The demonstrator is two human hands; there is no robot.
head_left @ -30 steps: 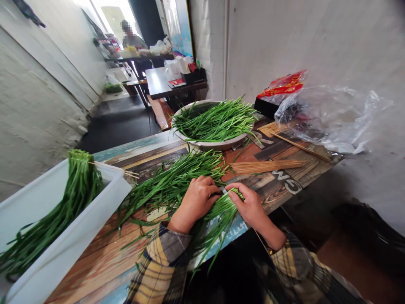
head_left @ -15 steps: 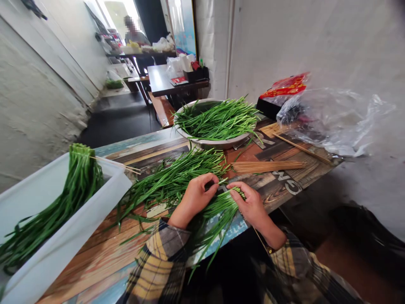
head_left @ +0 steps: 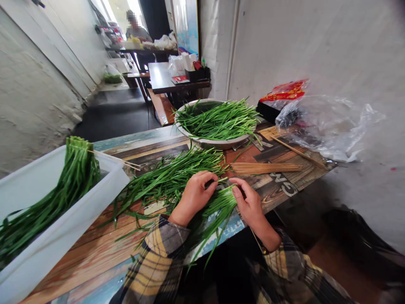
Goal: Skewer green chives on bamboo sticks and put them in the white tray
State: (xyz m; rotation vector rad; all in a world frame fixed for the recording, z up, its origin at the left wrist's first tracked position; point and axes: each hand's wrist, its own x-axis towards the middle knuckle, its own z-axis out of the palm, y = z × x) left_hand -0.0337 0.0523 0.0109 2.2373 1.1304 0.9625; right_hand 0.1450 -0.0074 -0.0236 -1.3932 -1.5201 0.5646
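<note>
My left hand curls over a small bunch of green chives lying at the table's near edge, its fingertips pinching a stalk. My right hand holds the cut ends of the same bunch from the right side, fingers closed on them. A larger loose pile of chives lies just beyond my left hand. A bundle of bamboo skewers rests on the wooden table beyond my right hand.
A metal bowl full of chives stands at the back. A white plastic tub at left holds skewered chives. A clear plastic bag and a red packet lie at right by the wall. A person stands far down the corridor.
My left hand has lifted its fingers off the bunch and now pinches a stalk. My right hand has shifted slightly along the cut ends.
</note>
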